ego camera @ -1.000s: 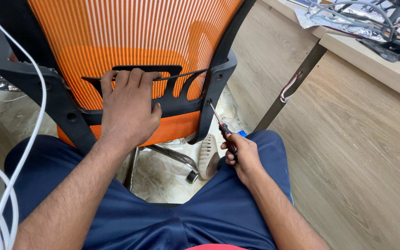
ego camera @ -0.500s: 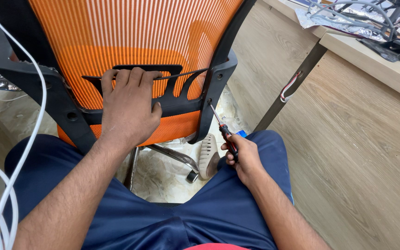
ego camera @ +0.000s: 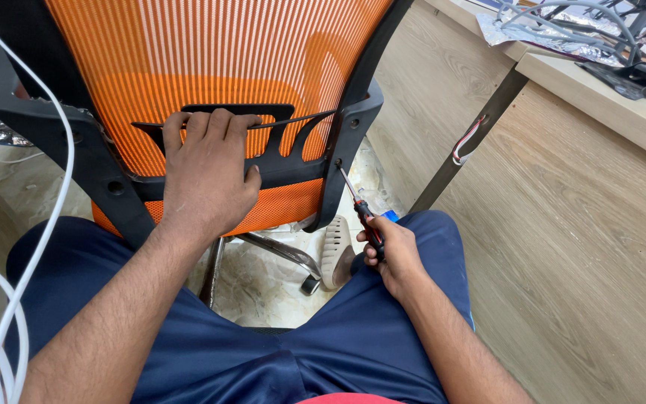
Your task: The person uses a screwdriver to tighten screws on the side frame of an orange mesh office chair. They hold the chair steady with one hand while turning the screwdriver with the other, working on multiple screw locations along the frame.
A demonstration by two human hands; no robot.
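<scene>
A person seated in dark blue trousers works on the back of an office chair with an orange mesh backrest (ego camera: 211, 52) set in a black plastic frame (ego camera: 345, 157). The left hand (ego camera: 207, 176) lies flat against the black lumbar brace (ego camera: 278, 153) that crosses the lower mesh, its fingers (ego camera: 196, 123) side by side and hooked over the brace's upper edge, the thumb spread out to the right against the black plastic. The right hand (ego camera: 389, 253), resting above the right thigh, has its fingers wrapped tight round the red-and-black handle of a slim screwdriver (ego camera: 360, 209); the thin metal shaft slants up and to the left, its tip at a small screw hole (ego camera: 338, 161) in the frame's right upright, just below a second hole. Whether the tip is seated in the hole cannot be told. Beneath the backrest show a chrome chair leg with a castor (ego camera: 309, 284) and a pale sandal (ego camera: 336, 254) on the marbled floor. White cables (ego camera: 9, 314) hang down the left edge. To the right, on wood-grain flooring, stands a light wooden table (ego camera: 600, 97) on a dark metal leg, bearing crumpled silver foil and grey cables
</scene>
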